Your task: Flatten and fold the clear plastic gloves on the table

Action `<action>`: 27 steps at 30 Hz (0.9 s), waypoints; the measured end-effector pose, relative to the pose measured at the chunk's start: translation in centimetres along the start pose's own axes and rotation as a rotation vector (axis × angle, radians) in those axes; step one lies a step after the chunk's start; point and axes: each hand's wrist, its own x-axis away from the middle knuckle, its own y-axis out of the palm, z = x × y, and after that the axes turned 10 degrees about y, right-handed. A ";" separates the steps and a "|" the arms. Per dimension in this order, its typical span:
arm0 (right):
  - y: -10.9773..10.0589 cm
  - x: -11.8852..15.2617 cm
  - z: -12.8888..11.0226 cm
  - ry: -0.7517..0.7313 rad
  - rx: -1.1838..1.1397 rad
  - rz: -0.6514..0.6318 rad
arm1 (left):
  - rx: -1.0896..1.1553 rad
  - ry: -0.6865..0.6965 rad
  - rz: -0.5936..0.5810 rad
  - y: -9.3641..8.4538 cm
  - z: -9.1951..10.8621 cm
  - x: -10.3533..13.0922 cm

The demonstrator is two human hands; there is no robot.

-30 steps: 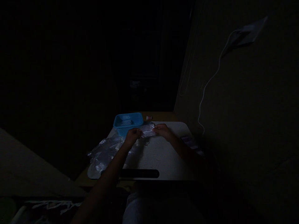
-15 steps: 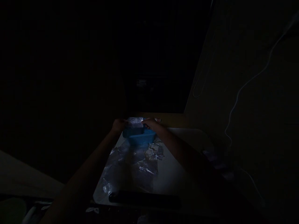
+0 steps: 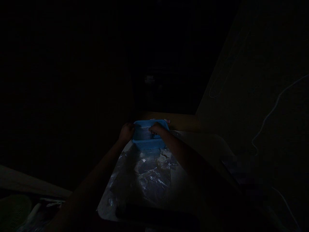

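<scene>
A blue plastic basin [image 3: 150, 145], rectangular in shape, stands at the far end of the white tabletop. My left hand [image 3: 126, 132] is closed at its left rim and seems to grip it, though the fingertips are hard to see. Over the inside of the basin, my right hand [image 3: 157, 128] pinches the right end of a clear plastic bag [image 3: 144, 132]. That bag lies low within the basin walls. Crumpled clear plastic [image 3: 154, 180] is spread over the table between my forearms. The picture is very dark.
A long dark object [image 3: 154, 216] lies along the near edge of the white table [image 3: 103, 209]. Beyond the basin is a wooden ledge [image 3: 183, 120] with a small item [image 3: 167, 121]. A white cable [image 3: 270, 112] hangs at right. A greenish round container [image 3: 15, 211] stands lower left.
The clear bag, stretched between both hands above the basin before, is now down inside it. My left hand is now at the basin's rim. The view has shifted slightly.
</scene>
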 end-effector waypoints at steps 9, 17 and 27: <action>-0.5 -0.2 0.6 -0.044 0.075 0.037 | -0.157 0.157 -0.038 -0.5 0.6 0.9; 0.4 -1.0 0.2 -0.134 0.146 0.092 | -0.333 0.354 -0.465 -1.8 3.4 0.3; -0.6 -0.4 1.2 -0.428 0.129 0.161 | -0.354 0.308 -0.697 -1.7 4.0 -0.6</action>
